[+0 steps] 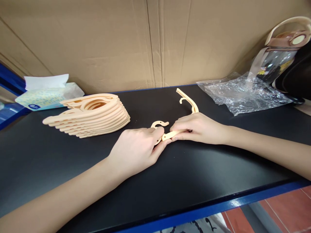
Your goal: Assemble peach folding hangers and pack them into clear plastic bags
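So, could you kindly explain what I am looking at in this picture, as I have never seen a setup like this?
Certainly. There is no machine here: a camera worn on a person's head looks forward and down at their bare hands. The left hand grips a small hook, and the right hand pinches a strip whose end meets it. A bent piece shows beyond the right hand; whether it joins the strip is hidden. On the black table, a stack of hangers and a tissue pack lie left, a clear bag right, with a bottle behind.
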